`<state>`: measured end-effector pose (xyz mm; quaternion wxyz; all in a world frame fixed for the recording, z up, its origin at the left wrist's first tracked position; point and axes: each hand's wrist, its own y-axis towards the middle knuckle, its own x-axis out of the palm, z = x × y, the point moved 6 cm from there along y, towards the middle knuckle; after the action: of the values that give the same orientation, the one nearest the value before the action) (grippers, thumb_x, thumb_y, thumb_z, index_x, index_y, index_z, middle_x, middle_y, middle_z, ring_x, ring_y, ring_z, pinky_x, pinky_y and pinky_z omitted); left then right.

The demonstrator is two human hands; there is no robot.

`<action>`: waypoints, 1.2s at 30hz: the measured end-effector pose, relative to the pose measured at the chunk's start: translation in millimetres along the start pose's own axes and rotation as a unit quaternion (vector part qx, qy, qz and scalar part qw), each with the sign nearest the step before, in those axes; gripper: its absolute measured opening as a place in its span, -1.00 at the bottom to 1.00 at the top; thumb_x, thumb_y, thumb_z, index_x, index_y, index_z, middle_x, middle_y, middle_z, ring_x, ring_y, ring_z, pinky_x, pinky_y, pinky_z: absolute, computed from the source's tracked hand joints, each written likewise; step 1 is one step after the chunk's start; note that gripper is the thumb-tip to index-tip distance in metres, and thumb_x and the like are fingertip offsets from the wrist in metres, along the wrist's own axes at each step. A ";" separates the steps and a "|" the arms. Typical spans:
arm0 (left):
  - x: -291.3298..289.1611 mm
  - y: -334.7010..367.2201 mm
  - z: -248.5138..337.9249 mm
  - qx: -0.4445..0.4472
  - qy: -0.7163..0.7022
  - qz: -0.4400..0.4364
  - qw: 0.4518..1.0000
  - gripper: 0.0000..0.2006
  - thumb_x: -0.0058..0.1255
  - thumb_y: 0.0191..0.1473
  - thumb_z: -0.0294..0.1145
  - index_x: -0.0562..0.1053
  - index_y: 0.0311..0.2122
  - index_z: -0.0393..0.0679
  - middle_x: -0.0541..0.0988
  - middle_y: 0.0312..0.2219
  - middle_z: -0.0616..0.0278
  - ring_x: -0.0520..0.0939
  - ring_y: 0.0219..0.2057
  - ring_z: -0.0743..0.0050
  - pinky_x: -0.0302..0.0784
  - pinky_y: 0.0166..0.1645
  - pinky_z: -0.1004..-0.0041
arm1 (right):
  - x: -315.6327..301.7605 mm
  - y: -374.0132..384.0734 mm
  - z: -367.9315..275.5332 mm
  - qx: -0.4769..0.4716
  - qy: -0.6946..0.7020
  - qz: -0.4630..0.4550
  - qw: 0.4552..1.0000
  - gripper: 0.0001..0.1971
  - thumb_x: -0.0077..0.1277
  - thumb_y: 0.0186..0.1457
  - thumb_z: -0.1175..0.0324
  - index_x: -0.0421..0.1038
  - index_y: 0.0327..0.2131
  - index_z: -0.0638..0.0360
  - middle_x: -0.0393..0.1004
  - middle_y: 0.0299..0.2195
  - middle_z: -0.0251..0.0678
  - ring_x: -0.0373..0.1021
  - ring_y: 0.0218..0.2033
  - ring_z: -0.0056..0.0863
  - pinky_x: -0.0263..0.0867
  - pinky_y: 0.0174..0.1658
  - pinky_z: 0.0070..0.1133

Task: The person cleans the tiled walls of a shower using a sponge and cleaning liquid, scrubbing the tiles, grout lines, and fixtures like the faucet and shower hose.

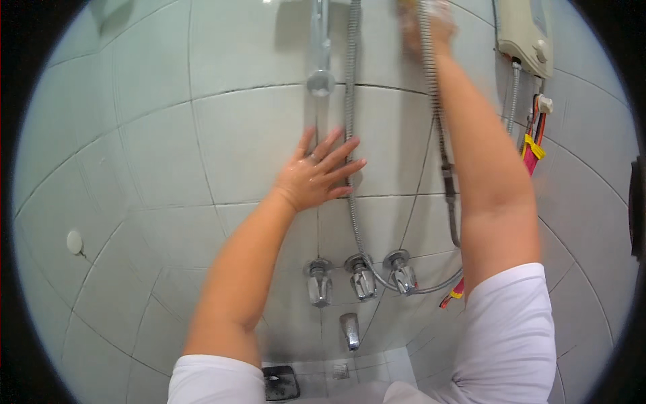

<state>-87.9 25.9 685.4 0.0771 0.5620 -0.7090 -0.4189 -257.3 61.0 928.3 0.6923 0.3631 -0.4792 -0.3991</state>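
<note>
My left hand (319, 168) is spread flat on the pale tiled wall (256, 141), with wet-looking fingers and nothing in its grip. Its fingertips reach across a ribbed metal shower hose (350, 81). High at the top edge, my right hand (437, 30) is smeared by motion and partly behind a second stretch of hose (426, 40). It seems closed on a yellowish, sponge-like thing (407, 8) with whitish foam about it; most of that thing is hidden or cut off. Between the hands a chrome shower pipe (321, 40) ends in a round fitting.
Three chrome tap handles (319, 286) sit low on the wall, above a spout (349, 331). A beige water heater (526, 34) hangs upper right, with wires and a pink-yellow packet (533, 151) below. On the floor are a black tray (280, 384) and a drain grate (341, 371).
</note>
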 end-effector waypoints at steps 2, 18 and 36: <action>0.0 -2.7 4.0 0.013 0.000 -0.011 1.000 -0.43 -0.18 -0.16 0.17 0.15 0.03 0.33 -0.01 0.12 0.36 -0.12 0.17 0.28 -0.29 0.16 0.03 | 21.3 0.6 -23.1 -0.068 -0.024 -0.053 0.996 -0.59 -0.20 -0.16 0.47 0.26 -0.12 0.12 0.28 -0.11 -0.14 0.17 -0.07 -0.11 0.09 -0.02 -0.38; 2.4 -18.6 14.7 -0.092 0.023 0.005 0.995 -0.34 -0.06 -0.24 0.13 0.23 0.00 0.02 0.00 0.12 0.20 -0.12 0.17 0.18 -0.28 0.15 0.04 | -51.7 -102.6 -39.3 -0.043 0.017 -0.190 0.981 -0.60 -0.25 -0.06 0.41 0.20 -0.06 0.13 0.10 0.04 -0.23 0.08 0.01 -0.30 -0.04 0.02 -0.32; 14.3 -21.3 42.0 -0.025 -0.013 0.000 1.000 -0.60 -0.10 -0.13 -0.06 0.32 -0.11 0.19 0.08 0.09 0.43 -0.06 0.16 0.33 -0.19 0.15 0.05 | -41.4 -96.1 28.5 -0.045 -0.212 -0.320 0.922 -0.61 -0.22 -0.09 0.37 0.24 -0.09 -0.01 0.20 -0.04 -0.28 0.13 0.00 -0.33 0.03 -0.07 -0.30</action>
<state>-101.8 34.6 639.0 0.0822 0.5547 -0.6989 -0.4440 -313.3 54.7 835.7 0.4259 0.3724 -0.4544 -0.6880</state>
